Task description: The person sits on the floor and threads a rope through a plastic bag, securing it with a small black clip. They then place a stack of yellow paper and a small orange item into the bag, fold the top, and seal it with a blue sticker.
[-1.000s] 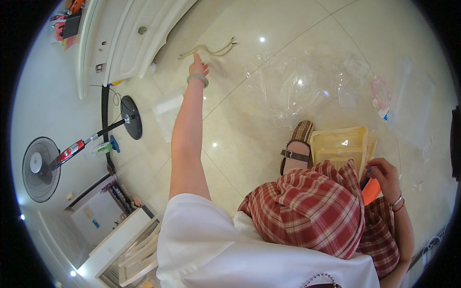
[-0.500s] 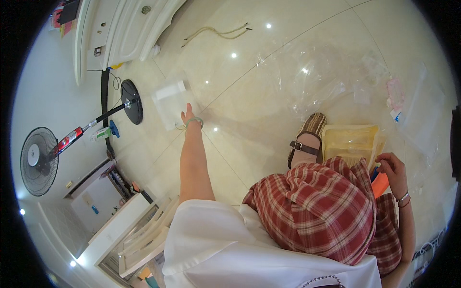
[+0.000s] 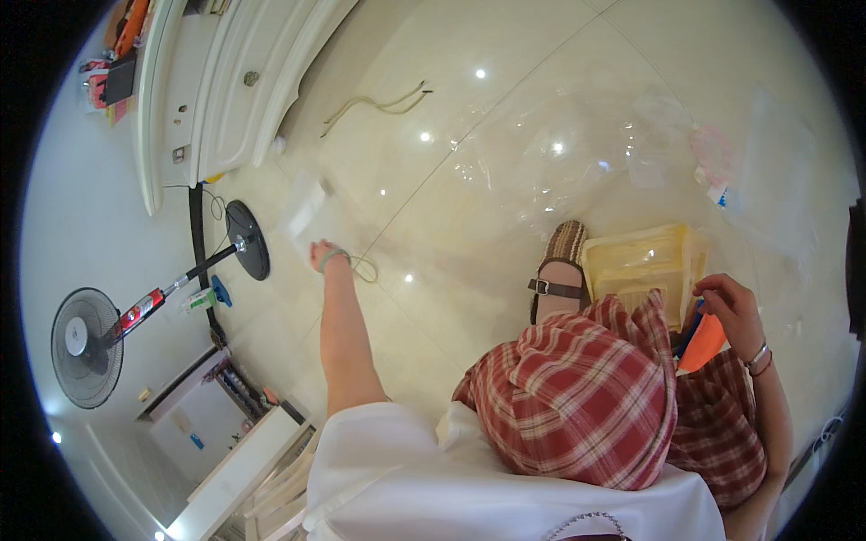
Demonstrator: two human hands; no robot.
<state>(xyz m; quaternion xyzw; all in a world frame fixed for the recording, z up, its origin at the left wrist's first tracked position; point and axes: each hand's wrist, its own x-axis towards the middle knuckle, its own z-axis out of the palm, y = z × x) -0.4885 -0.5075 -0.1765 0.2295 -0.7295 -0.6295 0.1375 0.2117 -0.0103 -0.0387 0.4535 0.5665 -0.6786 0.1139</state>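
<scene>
My left hand [image 3: 327,254] reaches out low over the floor, fingers curled closed at the edge of a translucent plastic bag [image 3: 308,213] with a white end. The bag is smeared by motion. A thin pale cord loop [image 3: 367,269] shows beside that wrist. At the right, my right hand [image 3: 735,316] is bent with its fingers curled down on an orange and blue object [image 3: 704,343], whose kind I cannot make out. It sits against the red plaid cloth [image 3: 577,397] over my lap. Just beyond lies a yellow plastic tray [image 3: 636,255], next to my sandalled foot [image 3: 557,279].
Clear plastic wrapping [image 3: 550,153] spreads over the tiled floor, with a pink packet [image 3: 713,158] at its right. A beige cord [image 3: 379,106] lies near the white cabinet [image 3: 239,81]. A standing fan [image 3: 87,334] with a round black base [image 3: 247,239] stands left.
My left hand's fingers have gone from spread to curled, and the plastic bag has shifted slightly away from me. The view has turned a little. My right hand stays by the orange and blue object.
</scene>
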